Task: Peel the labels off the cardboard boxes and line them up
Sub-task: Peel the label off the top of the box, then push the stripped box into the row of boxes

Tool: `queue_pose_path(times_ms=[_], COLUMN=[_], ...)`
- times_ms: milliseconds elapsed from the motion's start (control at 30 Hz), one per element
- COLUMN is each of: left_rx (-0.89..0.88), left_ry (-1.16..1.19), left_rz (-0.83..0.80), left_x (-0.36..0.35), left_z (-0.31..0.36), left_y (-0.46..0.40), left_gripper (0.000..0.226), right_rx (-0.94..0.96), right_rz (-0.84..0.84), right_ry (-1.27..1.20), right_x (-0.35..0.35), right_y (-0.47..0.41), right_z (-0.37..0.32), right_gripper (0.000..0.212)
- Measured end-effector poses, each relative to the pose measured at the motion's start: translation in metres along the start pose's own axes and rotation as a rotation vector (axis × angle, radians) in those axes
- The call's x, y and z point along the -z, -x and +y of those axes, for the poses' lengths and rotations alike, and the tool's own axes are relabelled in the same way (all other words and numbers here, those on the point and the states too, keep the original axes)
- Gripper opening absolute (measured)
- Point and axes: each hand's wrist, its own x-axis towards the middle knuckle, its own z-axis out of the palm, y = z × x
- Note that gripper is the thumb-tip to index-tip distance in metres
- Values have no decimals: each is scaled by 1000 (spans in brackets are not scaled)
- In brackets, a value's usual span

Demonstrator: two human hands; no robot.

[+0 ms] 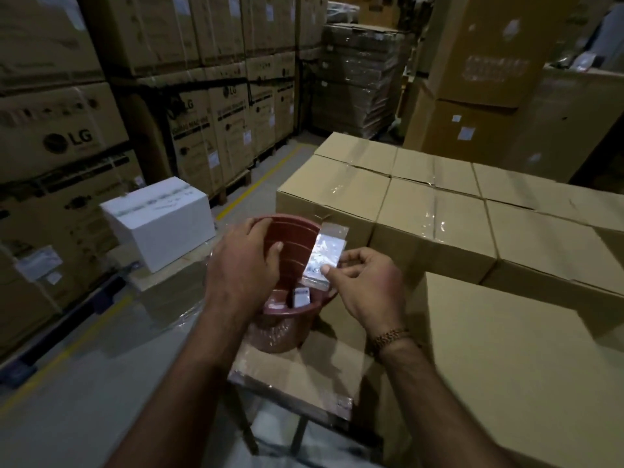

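My right hand (366, 285) pinches a glossy peeled label (324, 256) between thumb and fingers, holding it upright over a reddish-brown plastic tub (290, 231). My left hand (244, 261) hovers over the tub's left side with fingers loosely bent, its fingertips at the rim. More white labels (301, 296) lie at the bottom of the tub. Taped cardboard boxes (439, 211) stand in a row right of the tub, level with my hands.
The tub sits on a cardboard-covered stool (297, 376). A white box (158, 221) rests on a wrapped pallet at left. Tall stacks of printed cartons (67, 136) line the aisle, and a yellow floor line (256, 184) runs along it.
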Motion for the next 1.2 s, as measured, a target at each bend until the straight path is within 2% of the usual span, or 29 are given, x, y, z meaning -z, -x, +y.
queue_pose_path(times_ms=[233, 367, 533, 833, 1000, 1200], left_rx=[9, 32, 40, 6, -61, -189], left_ry=[16, 54, 83, 153, 214, 331], left_rz=[-22, -28, -42, -58, -85, -156], left_x=[6, 8, 10, 2, -4, -12], left_z=[-50, -64, -76, -65, -29, 24], left_y=[-19, -23, -27, -27, -23, -6], left_gripper=[36, 37, 37, 39, 42, 43], right_rx=[-13, -1, -66, 1, 24, 70], right_rz=[12, -55, -83, -11, -42, -115], right_ry=[274, 370, 521, 416, 322, 406], right_x=[-63, -84, -93, -70, -37, 17], right_y=[-12, -23, -32, -27, -13, 20], right_z=[-31, -37, -39, -40, -39, -29], right_gripper=[30, 25, 35, 31, 25, 20])
